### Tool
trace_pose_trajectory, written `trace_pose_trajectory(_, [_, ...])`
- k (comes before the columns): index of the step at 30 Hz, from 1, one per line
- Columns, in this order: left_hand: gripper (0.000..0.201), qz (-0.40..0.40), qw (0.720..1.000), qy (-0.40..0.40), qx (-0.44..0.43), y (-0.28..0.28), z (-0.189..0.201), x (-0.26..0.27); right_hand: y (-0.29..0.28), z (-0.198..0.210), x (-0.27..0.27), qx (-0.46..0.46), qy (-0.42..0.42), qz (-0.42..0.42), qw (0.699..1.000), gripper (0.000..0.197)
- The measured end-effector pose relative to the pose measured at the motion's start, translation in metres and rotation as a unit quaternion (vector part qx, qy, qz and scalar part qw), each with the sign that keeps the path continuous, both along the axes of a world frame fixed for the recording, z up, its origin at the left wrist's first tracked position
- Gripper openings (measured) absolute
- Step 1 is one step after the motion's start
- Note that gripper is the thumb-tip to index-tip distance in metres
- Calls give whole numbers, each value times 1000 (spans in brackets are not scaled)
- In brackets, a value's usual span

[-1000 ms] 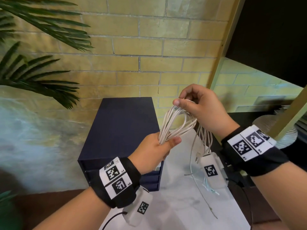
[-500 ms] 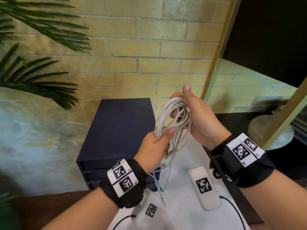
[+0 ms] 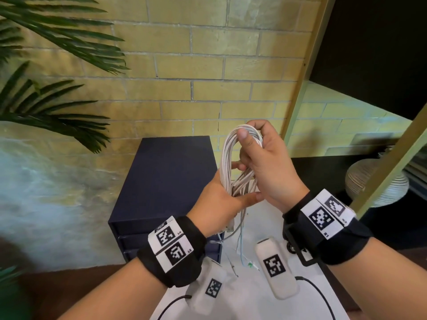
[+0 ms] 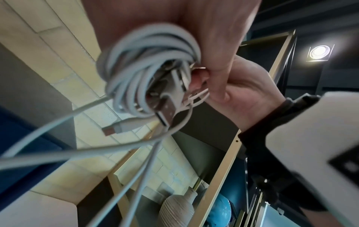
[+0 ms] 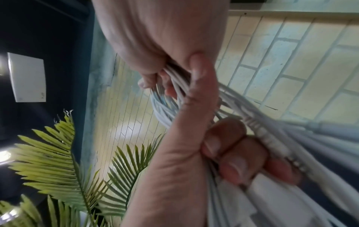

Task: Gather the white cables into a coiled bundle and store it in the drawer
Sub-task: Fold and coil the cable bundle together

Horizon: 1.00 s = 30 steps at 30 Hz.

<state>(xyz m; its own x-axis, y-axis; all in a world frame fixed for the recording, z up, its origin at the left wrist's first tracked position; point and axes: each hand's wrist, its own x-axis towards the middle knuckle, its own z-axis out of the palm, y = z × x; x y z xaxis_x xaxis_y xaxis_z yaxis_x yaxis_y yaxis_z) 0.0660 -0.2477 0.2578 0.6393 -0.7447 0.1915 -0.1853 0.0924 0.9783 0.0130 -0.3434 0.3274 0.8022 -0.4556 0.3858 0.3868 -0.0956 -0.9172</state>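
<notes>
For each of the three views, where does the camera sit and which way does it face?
Head: looks forward and down at both hands; left hand and right hand hold the white cables before the drawer unit.
Left wrist: looks up along the palm at the cables; right hand shows.
Right wrist: looks up along its thumb.
All show the cables.

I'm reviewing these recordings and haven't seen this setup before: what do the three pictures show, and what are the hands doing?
No machine here: a person wears one camera on the head and one on each wrist. The head view looks down at both hands; the other two look along each hand. The left hand grips the bottom of a coiled bundle of white cables, and the right hand pinches its top. Loose ends dangle over a white surface. Behind stands a dark blue drawer cabinet, drawers shut.
</notes>
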Motion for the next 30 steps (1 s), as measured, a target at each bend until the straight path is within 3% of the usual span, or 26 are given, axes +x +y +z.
trace_pose_trajectory(2, [23, -12, 1000, -11, 23, 1, 6, -2, 0, -1, 1, 0, -4, -1, 1000, 7])
trace_pose_trajectory(5, [33, 1, 999, 27, 47, 2, 10, -3, -3, 0, 0, 2, 1, 31, 1000, 10])
trace_pose_trajectory(8, [26, -4, 996, 64, 61, 2, 8, -2, -12, 7, -3, -5, 49, 75, 996, 28])
trace_pose_trajectory(12, [26, -21, 994, 54, 94, 4, 6, -5, -21, 22, -4, -79, 180, 59, 979, 58])
trace_pose_trajectory(18, [27, -29, 992, 48, 114, 4, 7, -9, -18, 20, -4, -97, 178, 40, 978, 32])
trace_pose_trajectory(24, [38, -16, 995, 39, 95, 4, 9, -5, -13, 17, -3, -16, 118, 62, 991, 29])
trace_pose_trajectory(30, [31, -37, 993, -5, 108, 4, 21, -9, -2, 10, 4, -15, 63, -45, 997, 29])
